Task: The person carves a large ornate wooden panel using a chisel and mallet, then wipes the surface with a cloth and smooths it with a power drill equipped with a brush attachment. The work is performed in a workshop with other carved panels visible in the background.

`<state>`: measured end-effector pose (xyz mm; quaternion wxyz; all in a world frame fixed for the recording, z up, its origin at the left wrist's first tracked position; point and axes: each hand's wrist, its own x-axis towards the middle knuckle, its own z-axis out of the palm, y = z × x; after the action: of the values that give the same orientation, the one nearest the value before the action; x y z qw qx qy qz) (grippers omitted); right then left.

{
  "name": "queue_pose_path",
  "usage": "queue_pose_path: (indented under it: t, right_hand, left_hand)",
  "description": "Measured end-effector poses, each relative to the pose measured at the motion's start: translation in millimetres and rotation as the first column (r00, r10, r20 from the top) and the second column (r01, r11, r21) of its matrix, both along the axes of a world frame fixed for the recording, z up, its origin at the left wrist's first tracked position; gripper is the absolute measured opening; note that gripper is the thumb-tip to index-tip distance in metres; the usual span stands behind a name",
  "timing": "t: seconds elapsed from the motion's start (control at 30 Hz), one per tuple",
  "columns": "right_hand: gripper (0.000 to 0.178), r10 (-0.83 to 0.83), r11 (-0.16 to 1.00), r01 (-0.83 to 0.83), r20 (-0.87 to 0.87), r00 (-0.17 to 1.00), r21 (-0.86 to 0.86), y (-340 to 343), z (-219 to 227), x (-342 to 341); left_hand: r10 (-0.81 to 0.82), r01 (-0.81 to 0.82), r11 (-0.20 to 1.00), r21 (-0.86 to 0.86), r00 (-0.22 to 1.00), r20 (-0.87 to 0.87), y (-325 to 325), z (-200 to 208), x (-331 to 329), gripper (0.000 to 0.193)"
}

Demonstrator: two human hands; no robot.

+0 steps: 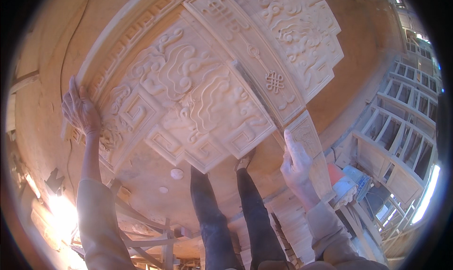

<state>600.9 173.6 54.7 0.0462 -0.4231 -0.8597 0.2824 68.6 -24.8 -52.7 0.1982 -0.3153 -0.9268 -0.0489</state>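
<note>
Central carved panel (207, 86) between two bare hands. The panel is lying face up, with a stepped edge toward the wearer's dark-trousered legs (214, 218). The right hand (297, 164) is sitting nearer, its thumb tip pointing just beside the panel's lower right corner, so that the panel is extending up and leftward from it. The left hand (84, 109) is resting beyond the panel's left side, on the outer edge of a curved border (125, 43). The left fingers are lying long and nearly straight; how firmly they are pressing cannot be told. The right thumb is standing straight while the other fingers are curling; whether they are holding anything cannot be told.

Along the panel's right side a carved strip (257, 58) is running, its long axis slanting from upper left to lower right; a dark, narrow line is separating the two.

Materials: the panel is showing pale, matt, seemingly wooden relief, with rounded scrolls and wavy ribs giving way to square-cornered spirals at the stepped edge. The border is bearing angular fretwork, the strip knot-like motifs. Right of the panel, beyond the strip, a second carved panel (304, 39) is repeating the scrolls above a smooth orange-brown surface (361, 39).
</note>
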Motion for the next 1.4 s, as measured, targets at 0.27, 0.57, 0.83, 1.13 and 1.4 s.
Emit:
queue_pose_path:
  t: [0.27, 0.57, 0.83, 1.13, 1.4]
  right_hand:
    - [0.081, 0.096, 0.983, -0.109, 0.093, 0.991, 0.145, 7.9, -0.1, -11.0]
    - [0.084, 0.103, 0.982, -0.113, 0.069, 0.992, 0.151, 8.1, -0.7, -16.5]
    - [0.081, 0.082, 0.995, -0.077, -0.088, 0.993, 0.06, 16.5, -6.8, -19.5]
    - [0.076, 0.078, 0.997, -0.078, 0.019, 0.997, -0.005, 20.5, 13.3, -27.5]
    - [0.055, 0.043, 0.989, -0.047, -0.031, 0.999, -0.14, 16.9, 16.4, -22.5]
  left_hand:
    - [0.039, -0.038, 0.999, -0.037, 0.999, 0.008, -1.5, -2.3, -1.5, 0.045]
    - [0.046, -0.045, 0.998, -0.054, 0.999, 0.022, -1.6, -1.8, -6.5, 0.045]
    - [-0.005, 0.005, 1.0, -0.022, 1.0, 0.015, -3.3, -3.5, -10.0, 0.045]
    - [0.003, -0.006, 0.998, -0.07, 0.999, -0.048, -3.6, -1.9, -7.2, 0.044]
    - [0.002, -0.002, 0.999, -0.042, 1.0, -0.006, -3.4, -2.4, -5.7, 0.045]
